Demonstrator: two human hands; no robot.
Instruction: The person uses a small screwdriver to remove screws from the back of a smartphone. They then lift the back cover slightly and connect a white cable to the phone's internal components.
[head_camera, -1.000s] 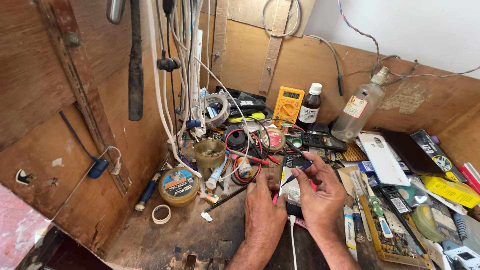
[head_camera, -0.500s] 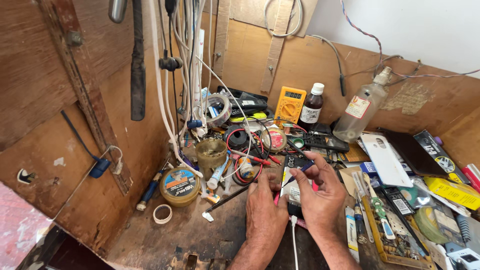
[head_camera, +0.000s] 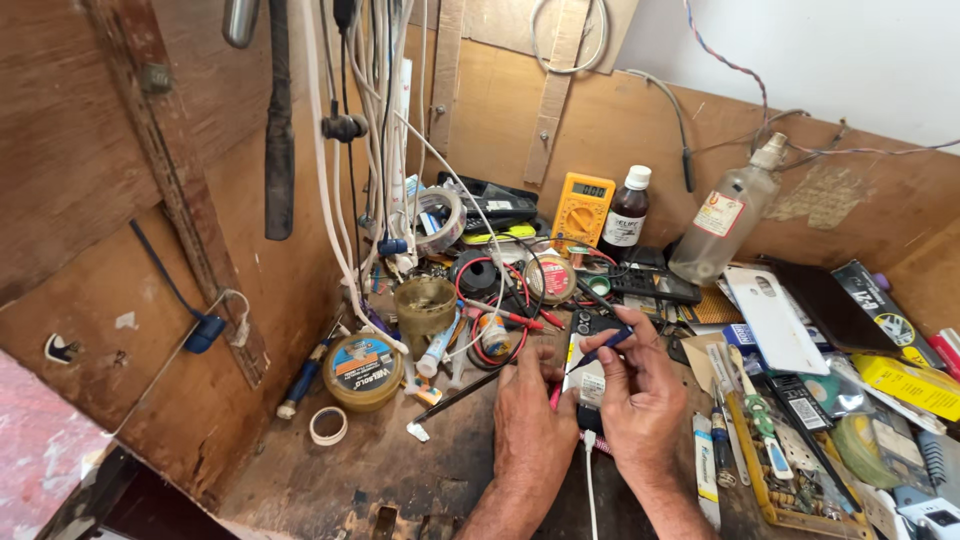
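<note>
While the left hand (head_camera: 535, 420) presses down on a small opened phone (head_camera: 583, 375) lying on the wooden bench (head_camera: 330, 480) near its front edge, the right hand (head_camera: 640, 400) pinches a thin blue-handled tool (head_camera: 603, 350) between thumb and fingers, its tip angled down onto the phone. Both hands are closed around their work, side by side and almost touching. A white cable (head_camera: 588, 490) runs from the phone's near end toward the front edge. Just behind the hands lies a tangle of red and black probe leads (head_camera: 500, 315), and beyond that a yellow multimeter (head_camera: 583, 208) leans against the back wall beside a dark brown bottle (head_camera: 627, 212) and a clear plastic bottle (head_camera: 725, 215). Toward the left edge sit a round tin (head_camera: 362, 370) and a small roll of tape (head_camera: 327, 425). Packaging and small tools crowd the bench's right side.
</note>
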